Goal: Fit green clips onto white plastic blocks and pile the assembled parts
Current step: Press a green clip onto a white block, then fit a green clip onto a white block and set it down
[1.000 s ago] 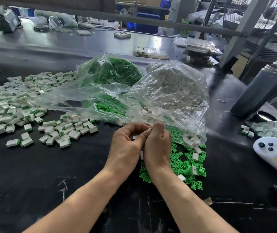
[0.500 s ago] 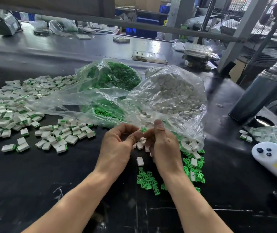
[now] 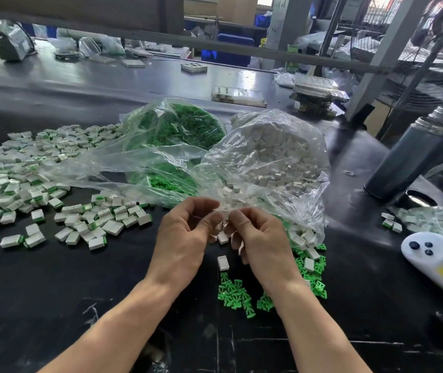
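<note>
My left hand (image 3: pixel 185 238) and my right hand (image 3: pixel 262 238) meet above the black table (image 3: pixel 93 286), in front of the bags. Between their thumbs and fingertips they pinch a small white block (image 3: pixel 224 212); no green clip shows on it. A white sliver shows inside my right hand's curled fingers. Loose white blocks (image 3: pixel 223 263) and green clips (image 3: pixel 235 293) lie just below the hands. The pile of assembled white-and-green parts (image 3: pixel 21 179) spreads across the left of the table.
An open clear bag of green clips (image 3: pixel 177 135) and one of white blocks (image 3: pixel 274 157) lie behind the hands. A dark steel flask (image 3: pixel 408 157) stands right, above a white handheld device (image 3: pixel 430 254) and another bag of parts (image 3: pixel 441 224).
The hands have lifted and parted slightly, uncovering loose blocks and clips beneath. The green clip seen at the fingertips half a second ago no longer shows.
</note>
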The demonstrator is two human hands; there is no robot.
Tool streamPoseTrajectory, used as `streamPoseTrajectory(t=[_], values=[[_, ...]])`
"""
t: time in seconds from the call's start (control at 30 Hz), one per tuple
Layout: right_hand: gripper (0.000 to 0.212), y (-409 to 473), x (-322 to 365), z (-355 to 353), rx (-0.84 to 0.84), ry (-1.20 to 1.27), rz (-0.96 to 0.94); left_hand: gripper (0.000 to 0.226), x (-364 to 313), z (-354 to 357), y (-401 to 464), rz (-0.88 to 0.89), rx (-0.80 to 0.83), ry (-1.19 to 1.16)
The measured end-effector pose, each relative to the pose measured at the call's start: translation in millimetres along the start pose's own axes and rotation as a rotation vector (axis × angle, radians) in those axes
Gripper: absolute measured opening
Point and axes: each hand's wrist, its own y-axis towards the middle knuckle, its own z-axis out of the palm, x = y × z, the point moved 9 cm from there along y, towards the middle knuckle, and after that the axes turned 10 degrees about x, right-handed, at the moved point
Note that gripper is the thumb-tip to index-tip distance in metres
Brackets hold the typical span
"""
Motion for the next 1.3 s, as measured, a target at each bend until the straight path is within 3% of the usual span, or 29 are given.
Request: streamPoseTrajectory(t=[0.4, 0.7, 0.9, 1.3], values=[[0.006, 1, -1, 2, -0.021, 0.135, -0.065, 0.013, 6, 1, 0, -0.094, 0.012, -0.14], [0.014, 0, 4, 2, 0.005, -0.003, -0.09, 0.007, 10, 2, 2, -0.151, 0.056, -0.168], [0.017, -1, 0, -1, -0.003, 0.078, -0.056, 0.017, 7, 1, 3, -0.125, 0.056, -0.104], [0.021, -8, 7, -1, -0.099, -0.127, -0.1, 0.024, 1, 1, -2, -0.085, -0.04, -0.095]])
